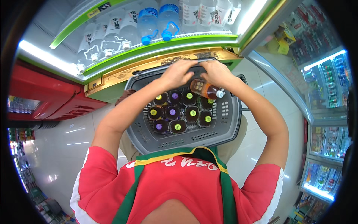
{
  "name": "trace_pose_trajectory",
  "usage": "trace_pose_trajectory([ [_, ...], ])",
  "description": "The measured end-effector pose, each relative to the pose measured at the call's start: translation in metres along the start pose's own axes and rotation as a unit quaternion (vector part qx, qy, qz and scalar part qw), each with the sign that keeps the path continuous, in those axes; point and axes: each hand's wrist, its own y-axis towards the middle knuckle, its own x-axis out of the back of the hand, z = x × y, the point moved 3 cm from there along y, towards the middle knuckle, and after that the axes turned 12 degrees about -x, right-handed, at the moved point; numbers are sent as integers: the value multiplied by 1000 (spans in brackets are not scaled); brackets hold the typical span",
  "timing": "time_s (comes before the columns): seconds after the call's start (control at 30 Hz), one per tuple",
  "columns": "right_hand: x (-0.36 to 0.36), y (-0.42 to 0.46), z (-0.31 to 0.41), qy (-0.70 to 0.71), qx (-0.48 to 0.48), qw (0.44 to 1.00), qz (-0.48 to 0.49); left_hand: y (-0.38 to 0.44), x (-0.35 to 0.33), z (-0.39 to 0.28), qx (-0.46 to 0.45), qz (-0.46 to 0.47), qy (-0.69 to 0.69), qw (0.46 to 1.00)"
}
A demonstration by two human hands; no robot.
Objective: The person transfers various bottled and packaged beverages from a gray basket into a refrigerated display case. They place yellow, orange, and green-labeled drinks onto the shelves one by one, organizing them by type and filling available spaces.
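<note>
A grey plastic shopping basket [184, 140] rests before me, over my knees or close to them. Inside it stand several dark drink bottles [178, 127] with yellow-green and purple caps. One bottle of amber drink [200, 86] with a white cap lies tilted on top of them, near the far right side. Both my left hand [179, 72] and my right hand [216, 71] are at the basket's far rim, side by side, with fingers curled against it. Whether they grip the rim or its handle, the picture does not settle.
An upright drinks cooler with green shelf edges [167, 44] stands right beyond the basket, holding water bottles [146, 22]. Its glass door [282, 84] stands open at the right. A red cabinet [56, 95] is at the left. More lit coolers [325, 142] line the far right.
</note>
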Motion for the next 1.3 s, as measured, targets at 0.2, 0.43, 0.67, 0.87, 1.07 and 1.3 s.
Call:
trace_pose_trajectory([
  [0.2, -52, -47, -57, -62, -75, 990, 107, -13, -112, 8, 52, 200, -57, 977],
  [0.43, -99, -63, -71, -102, -82, 988, 84, -21, -144, 10, 68, 190, -38, 979],
  [0.67, -101, -49, -70, -135, -12, 989, 56, -31, -145, 12, 130, 198, -62, 969],
  [0.87, -44, -4, -32, -148, 39, 983, 103, -25, -107, 8, 211, 162, -153, 952],
  [1.07, 46, 16, 28, -144, 114, 970, 157, -46, -64, 1, 159, 40, -208, 964],
  [1.3, 166, 14, 107, -163, 137, 972, 100, -4, 41, -27, 110, -143, -197, 964],
])
